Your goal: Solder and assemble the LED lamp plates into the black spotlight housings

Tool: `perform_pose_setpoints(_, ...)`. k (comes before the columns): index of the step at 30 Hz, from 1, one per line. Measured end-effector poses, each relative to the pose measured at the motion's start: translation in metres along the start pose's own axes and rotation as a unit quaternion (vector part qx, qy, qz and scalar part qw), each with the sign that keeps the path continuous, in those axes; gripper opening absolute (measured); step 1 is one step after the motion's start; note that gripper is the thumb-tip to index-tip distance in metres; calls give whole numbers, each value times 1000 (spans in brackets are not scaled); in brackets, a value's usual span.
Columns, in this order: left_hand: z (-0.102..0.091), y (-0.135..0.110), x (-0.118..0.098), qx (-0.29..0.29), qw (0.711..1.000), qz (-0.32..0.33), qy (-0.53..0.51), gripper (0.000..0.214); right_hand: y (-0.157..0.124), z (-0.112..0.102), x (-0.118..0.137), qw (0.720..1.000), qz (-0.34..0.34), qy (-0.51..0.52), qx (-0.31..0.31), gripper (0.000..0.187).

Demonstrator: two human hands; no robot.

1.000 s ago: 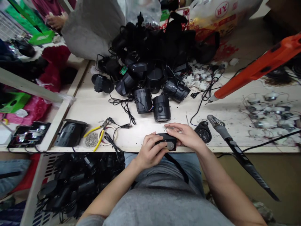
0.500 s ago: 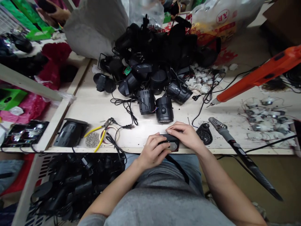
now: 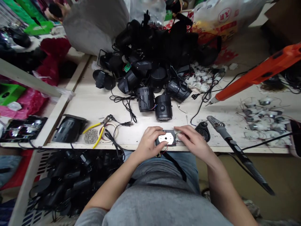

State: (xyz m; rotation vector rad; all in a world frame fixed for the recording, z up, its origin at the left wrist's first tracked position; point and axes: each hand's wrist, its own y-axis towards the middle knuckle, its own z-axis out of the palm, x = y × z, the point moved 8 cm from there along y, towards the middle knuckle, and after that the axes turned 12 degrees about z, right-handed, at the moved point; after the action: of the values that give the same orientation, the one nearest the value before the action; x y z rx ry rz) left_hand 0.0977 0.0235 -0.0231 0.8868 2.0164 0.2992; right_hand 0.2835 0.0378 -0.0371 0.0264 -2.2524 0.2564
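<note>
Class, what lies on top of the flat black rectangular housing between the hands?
A white plate with holes lies on the black housing. The left hand grips its edge; what lies beneath the plate is hidden.

The left hand (image 3: 148, 145) is curving palm-down, while the right hand (image 3: 193, 142) is extending its fingers (image 3: 181, 130) inward, palm-down.

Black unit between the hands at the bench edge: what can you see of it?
A small black rectangular housing, plastic-looking, lies at the front edge of the pale workbench. Its upward face carries a white plate with a central round hole and smaller holes beside it. Thin red and dark wires leave its near side. The left hand covers its left end; the right hand's fingertips reach its right end.
</note>
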Motion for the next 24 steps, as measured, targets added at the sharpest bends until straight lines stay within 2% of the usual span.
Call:
perform_pose_setpoints(2, 1, 0, -1, 8, 1000, -5, -5, 31, -10, 4, -4, 1000, 3, 12, 23, 35)
perform_pose_setpoints(6, 1, -1, 1, 8, 1000, -20, -5, 31, -22, 5, -5, 1000, -5, 9, -5, 32)
perform_pose_setpoints(10, 2, -1, 3, 0, 1000, -27, -1, 29, -26, -6, 5, 997, -16, 35, -70, 18)
perform_pose_setpoints(13, 3, -1, 4, 0, 1000, -27, -4, 29, -24, -17, 15, 985, -18, 127, -118, 12)
perform_pose_setpoints(14, 3, -1, 4, -1, 1000, -29, -6, 30, -21, -16, 17, 979, -20, 172, -107, 13)
perform_pose_setpoints(16, 3, -1, 6, -4, 999, -39, -11, 35, -13, -5, 23, 965, -19, 258, -48, 20)
perform_pose_setpoints(18, 3, -1, 8, -6, 998, -56, -15, 41, -4, 9, 26, 954, -16, 299, 9, 29)
perform_pose_setpoints(21, 3, -3, 10, -3, 997, -75, -30, 45, 2, 19, 27, 960, -20, 277, 28, 28)
perform_pose_setpoints(24, 3, -3, 10, -2, 997, -68, -42, 44, 0, 17, 29, 973, -47, 224, 22, 21)
